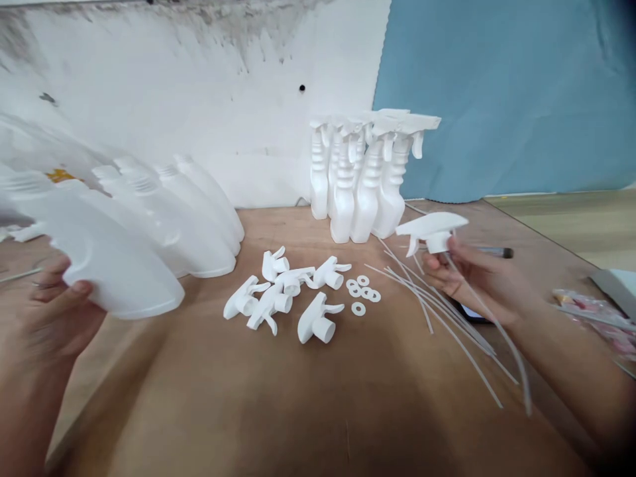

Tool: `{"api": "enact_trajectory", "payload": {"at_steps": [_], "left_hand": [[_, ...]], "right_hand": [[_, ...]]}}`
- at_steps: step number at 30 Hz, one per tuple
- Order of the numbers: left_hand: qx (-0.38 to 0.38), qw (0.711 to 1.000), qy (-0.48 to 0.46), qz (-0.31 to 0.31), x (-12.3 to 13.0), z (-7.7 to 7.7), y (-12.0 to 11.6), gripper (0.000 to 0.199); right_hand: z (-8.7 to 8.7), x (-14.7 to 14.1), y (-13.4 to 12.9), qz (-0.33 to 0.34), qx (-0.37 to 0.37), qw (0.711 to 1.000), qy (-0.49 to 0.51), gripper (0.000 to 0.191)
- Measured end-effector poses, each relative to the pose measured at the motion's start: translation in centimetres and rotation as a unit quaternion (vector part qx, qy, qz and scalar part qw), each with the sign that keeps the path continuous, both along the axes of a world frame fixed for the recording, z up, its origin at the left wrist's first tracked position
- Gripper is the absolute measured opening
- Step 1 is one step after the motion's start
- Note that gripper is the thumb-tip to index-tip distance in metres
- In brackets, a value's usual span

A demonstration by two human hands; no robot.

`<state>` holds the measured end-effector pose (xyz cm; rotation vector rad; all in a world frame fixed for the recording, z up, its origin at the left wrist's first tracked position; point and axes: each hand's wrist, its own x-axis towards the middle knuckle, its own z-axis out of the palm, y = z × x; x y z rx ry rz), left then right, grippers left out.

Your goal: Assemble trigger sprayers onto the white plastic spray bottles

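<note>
Head view: hands (pixel 64 310) hold bottle (pixel 119 265) left, sprayer head (pixel 433 226) right.

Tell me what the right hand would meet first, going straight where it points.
Likely the standing spray bottles, beyond the right hand and its trigger head; depth is unclear.

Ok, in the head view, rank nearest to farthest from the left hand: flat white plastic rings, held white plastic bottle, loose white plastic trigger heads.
1. Held white bottle: in the left hand.
2. Loose white trigger heads: right of the bottle.
3. Flat white rings: beyond those, farther right.
</note>
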<state>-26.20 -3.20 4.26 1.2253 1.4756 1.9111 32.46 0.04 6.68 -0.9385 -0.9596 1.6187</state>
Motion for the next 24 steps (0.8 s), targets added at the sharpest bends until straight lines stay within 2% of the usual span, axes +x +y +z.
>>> {"api": "enact_trajectory", "payload": {"at_steps": [3,6,11,15,18,24], "left_hand": [[0.004,0.997,-0.074,-0.006,-0.6,-0.8,0.6,0.056],[0.008,0.997,-0.069,-0.012,-0.7,-1.2,0.9,0.051],[0.030,0.997,-0.060,-0.027,-0.6,-1.5,1.3,0.049],[0.044,0.997,-0.052,-0.032,-0.6,-1.8,1.7,0.047],[0.037,0.998,-0.042,-0.029,-0.6,-1.9,1.9,0.044],[0.018,0.999,-0.034,-0.031,-0.5,-2.0,2.0,0.045]], "right_hand": [[-0.5,-0.7,-0.1,0.017,-0.007,0.996,-0.089,0.025],[-1.3,-1.3,-0.3,0.027,0.018,0.987,-0.158,0.030],[-2.5,-2.2,-0.6,0.003,0.002,0.973,-0.231,0.043],[-2.9,-2.9,-0.7,-0.019,0.033,0.973,-0.230,0.043],[-3.0,-3.0,-0.6,-0.044,0.022,0.976,-0.211,0.045],[-2.9,-2.9,-0.2,-0.123,0.020,0.965,-0.231,0.050]]}}
